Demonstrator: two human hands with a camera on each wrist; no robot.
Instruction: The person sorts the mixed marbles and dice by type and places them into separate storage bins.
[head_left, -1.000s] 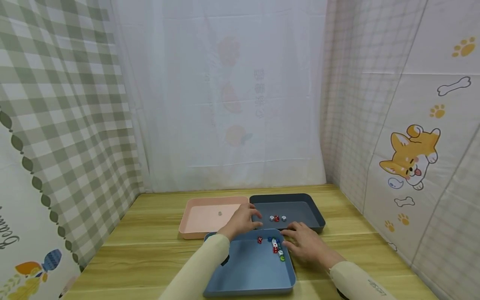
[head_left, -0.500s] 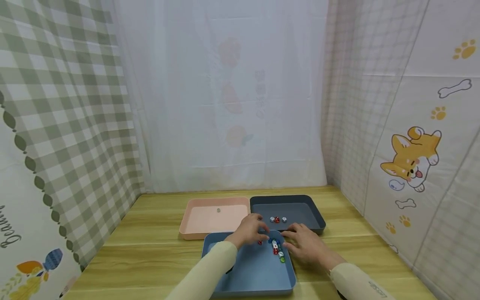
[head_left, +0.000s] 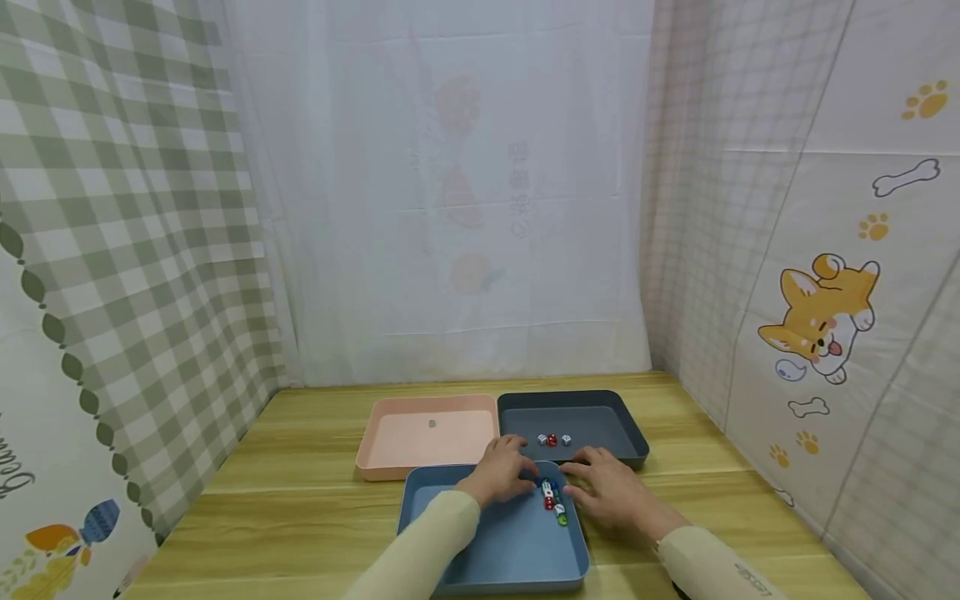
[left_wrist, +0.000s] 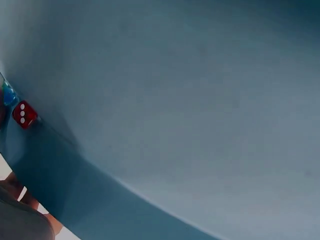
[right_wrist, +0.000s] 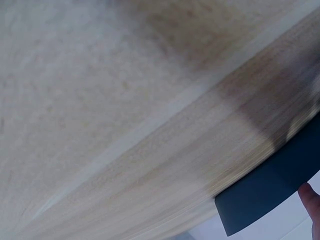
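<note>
In the head view my left hand (head_left: 501, 472) reaches over the back of the blue tray (head_left: 517, 575), thumb and forefinger apart next to a blue die (head_left: 537, 482). The left wrist view shows a red die (left_wrist: 25, 114) on the tray floor with a blue die (left_wrist: 8, 93) beside it, partly cut off by the frame edge. Along the tray's right wall several dice lie in a row, among them a red die (head_left: 549, 503) and a green die (head_left: 562, 520). My right hand (head_left: 611, 490) rests at that tray's right rim, fingers loosely bent, holding nothing visible.
Behind stand a pink tray (head_left: 390, 450) with one small clear die (head_left: 432, 423) and a dark grey tray (head_left: 600, 404) with two white dice and one red die (head_left: 552, 440). All three trays sit close together on the wooden table (head_left: 285, 500); curtains surround it.
My left hand has come down and to the right from above the gap between the rear trays into the blue tray, now covering the red die in the head view. The right hand stays put.
</note>
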